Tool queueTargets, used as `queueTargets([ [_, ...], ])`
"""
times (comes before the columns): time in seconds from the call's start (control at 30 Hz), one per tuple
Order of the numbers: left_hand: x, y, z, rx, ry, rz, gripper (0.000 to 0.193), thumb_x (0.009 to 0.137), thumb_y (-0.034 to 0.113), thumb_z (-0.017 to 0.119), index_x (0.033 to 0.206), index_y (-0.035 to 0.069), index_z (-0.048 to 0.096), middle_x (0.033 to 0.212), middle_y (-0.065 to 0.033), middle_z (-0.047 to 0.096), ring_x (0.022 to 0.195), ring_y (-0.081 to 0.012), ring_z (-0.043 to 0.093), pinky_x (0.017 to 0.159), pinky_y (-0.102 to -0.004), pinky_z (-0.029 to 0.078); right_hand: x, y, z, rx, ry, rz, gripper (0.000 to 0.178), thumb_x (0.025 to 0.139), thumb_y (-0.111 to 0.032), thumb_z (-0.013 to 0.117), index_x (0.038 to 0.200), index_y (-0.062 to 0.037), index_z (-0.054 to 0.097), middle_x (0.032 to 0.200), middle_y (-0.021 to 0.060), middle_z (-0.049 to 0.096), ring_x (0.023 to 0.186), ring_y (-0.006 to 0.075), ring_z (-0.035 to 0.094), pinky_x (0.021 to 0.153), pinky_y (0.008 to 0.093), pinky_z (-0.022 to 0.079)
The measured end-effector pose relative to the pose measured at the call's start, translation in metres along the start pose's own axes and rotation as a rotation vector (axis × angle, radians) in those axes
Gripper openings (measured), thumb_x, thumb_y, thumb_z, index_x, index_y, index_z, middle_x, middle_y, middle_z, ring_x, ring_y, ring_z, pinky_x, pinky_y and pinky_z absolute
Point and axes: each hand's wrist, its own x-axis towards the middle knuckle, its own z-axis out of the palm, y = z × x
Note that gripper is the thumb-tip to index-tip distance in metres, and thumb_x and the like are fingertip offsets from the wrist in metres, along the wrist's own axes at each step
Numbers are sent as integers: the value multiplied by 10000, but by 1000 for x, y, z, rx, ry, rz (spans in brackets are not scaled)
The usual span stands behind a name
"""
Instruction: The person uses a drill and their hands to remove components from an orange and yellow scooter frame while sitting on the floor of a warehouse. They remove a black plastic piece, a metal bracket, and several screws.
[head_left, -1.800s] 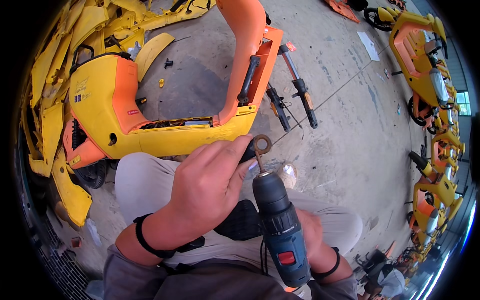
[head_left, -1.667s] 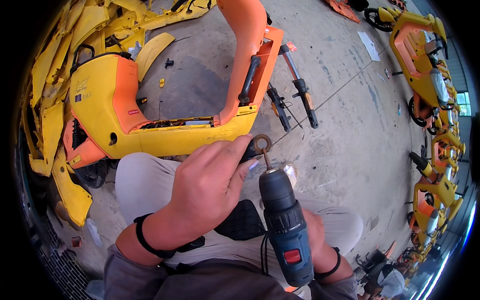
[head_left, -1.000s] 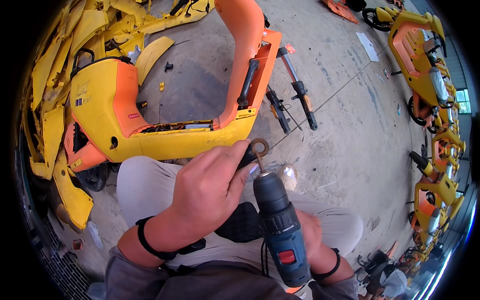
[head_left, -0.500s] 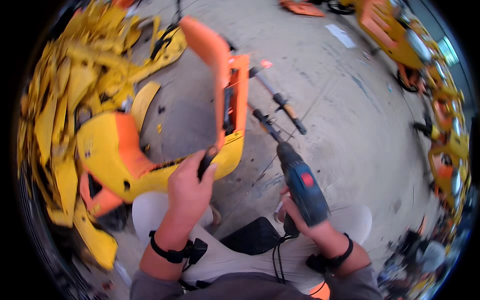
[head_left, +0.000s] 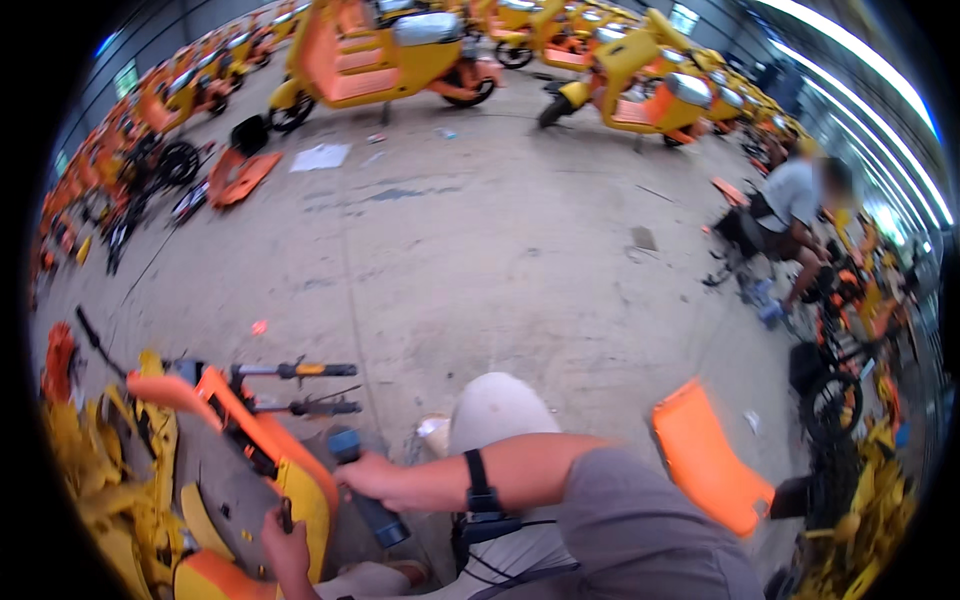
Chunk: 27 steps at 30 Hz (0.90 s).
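Sitting low by an orange-and-yellow scooter body (head_left: 318, 505), the person in the head view has both hands full. The left hand (head_left: 287, 543) is closed around a small dark part (head_left: 287, 514), held up in front of the yellow side of the body. The right hand (head_left: 370, 476) wraps around a blue-black power drill (head_left: 380, 522), near the left hand but apart from it. Drill and dark part don't touch, so I judge that the bit isn't working on it at this instant; whether anything on that part is finished, the blur won't let me tell.

As for what's done around them, two fork legs (head_left: 312, 370) lie on the floor, separate from the body, and a curved yellow panel (head_left: 198, 515) lies loose beside it. A heap of yellow panels (head_left: 112, 500) lies beyond. What's left, from where I stand, is the main body, its orange front and yellow side joined together.
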Motion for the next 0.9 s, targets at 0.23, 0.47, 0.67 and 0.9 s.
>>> queueTargets([
  [0.23, 5, 21, 25, 163, -4, 154, 303, 732, -13, 656, 1020, -65, 578, 841, -176, 602, 772, -285, 598, 734, -377, 481, -29, -30, -13, 178, -7, -73, 130, 789, -138, 631, 842, -27, 591, 712, 80, 589, 604, 173, 573, 570, 339, 471],
  [0.47, -2, 61, 50, 211, 59, 352, 303, 770, -25, 582, 1070, -62, 599, 927, -238, 636, 866, -358, 642, 796, -403, 493, 0, -42, -46, 454, 87, -187, 168, 797, -149, 624, 861, 3, 591, 784, 117, 574, 645, 205, 567, 565, 384, 464],
  [0.67, -13, 66, 34, 180, -38, 289, 341, 822, -2, 569, 1161, -35, 582, 1060, -228, 655, 1002, -325, 642, 872, -396, 483, -20, -61, -41, 569, 51, -162, 149, 798, -147, 603, 838, -14, 551, 757, 98, 549, 641, 185, 562, 558, 346, 470],
  [0.9, -22, 117, -13, -989, -367, -254, 122, 910, 80, 570, 1032, 84, 582, 751, -16, 536, 671, -149, 521, 614, -263, 441, -13, -63, -16, 491, 31, -93, 142, 793, -174, 620, 843, -51, 568, 721, 81, 555, 635, 189, 549, 576, 351, 468],
])
